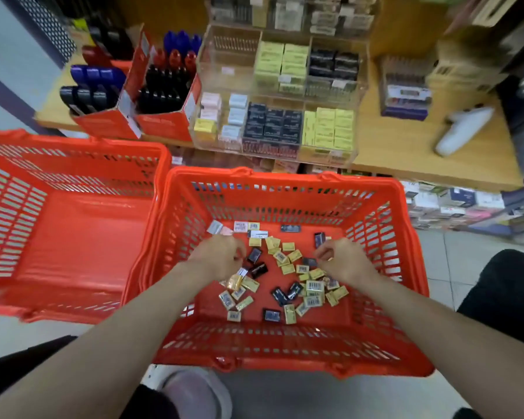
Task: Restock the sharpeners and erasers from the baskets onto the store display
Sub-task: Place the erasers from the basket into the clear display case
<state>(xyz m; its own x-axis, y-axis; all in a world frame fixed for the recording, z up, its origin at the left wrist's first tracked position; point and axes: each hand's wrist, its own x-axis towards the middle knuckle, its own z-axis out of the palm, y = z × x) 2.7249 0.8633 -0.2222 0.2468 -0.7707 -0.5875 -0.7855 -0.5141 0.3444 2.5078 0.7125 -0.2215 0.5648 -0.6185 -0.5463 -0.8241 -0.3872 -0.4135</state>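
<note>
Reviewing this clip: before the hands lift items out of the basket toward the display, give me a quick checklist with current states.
1. Stock left in right basket: ok, many small packs on its floor.
2. Left basket: ok, looks emptied.
3. Left hand holding packs: cannot tell, its curled fingers hide any.
4. Right hand holding packs: cannot tell.
5. Display tray has room: ok, one upper-left compartment looks bare.
6. Path to display: ok.

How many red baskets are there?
2: the right basket with small packets, under both hands, and the left basket beside it, partly cut off by the picture's edge.
</note>
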